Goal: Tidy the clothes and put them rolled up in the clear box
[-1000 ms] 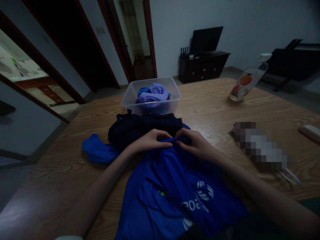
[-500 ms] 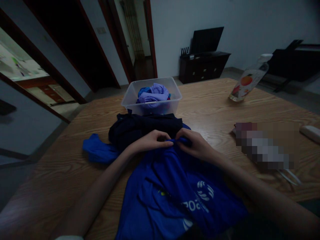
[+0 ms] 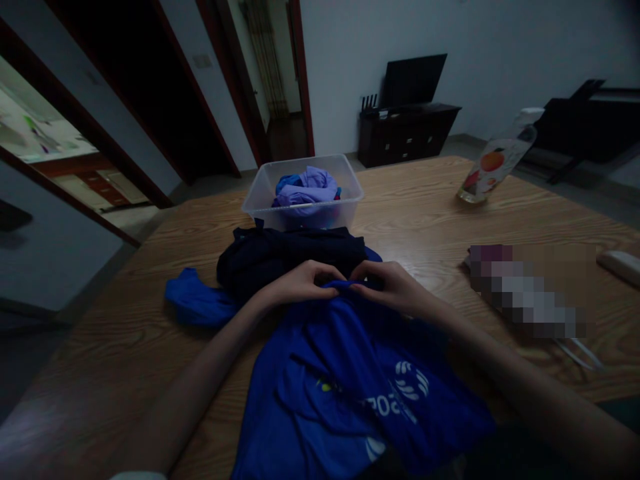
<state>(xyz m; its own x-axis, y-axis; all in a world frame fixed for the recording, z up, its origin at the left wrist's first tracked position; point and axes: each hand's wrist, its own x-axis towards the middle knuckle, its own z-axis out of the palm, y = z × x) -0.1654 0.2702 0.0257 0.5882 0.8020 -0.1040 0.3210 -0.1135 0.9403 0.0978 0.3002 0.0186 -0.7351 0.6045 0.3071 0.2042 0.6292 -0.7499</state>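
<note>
A blue cloth garment (image 3: 320,373) with white print drapes over the near side of the table and down past its edge. My left hand (image 3: 307,281) pinches its upper edge between thumb and fingers. Close beside it, my right hand (image 3: 387,283) pinches the same edge, so the fingertips of both hands nearly meet. Just behind my hands lies a dark navy garment (image 3: 290,250), loosely bunched. A lighter blue piece of cloth (image 3: 197,300) sticks out to the left from under it.
A clear plastic bin (image 3: 353,193) holding purple and blue cloth (image 3: 310,190) stands behind the garments. On the wooden table (image 3: 410,213), a bottle with a fruit label (image 3: 493,163) stands at the back right. A blurred-out packet (image 3: 525,293) and a white object (image 3: 620,267) lie at right.
My right fingers have shifted slightly along the garment's edge, and a bit more of the blue edge shows between my hands. Everything else stays in place.
</note>
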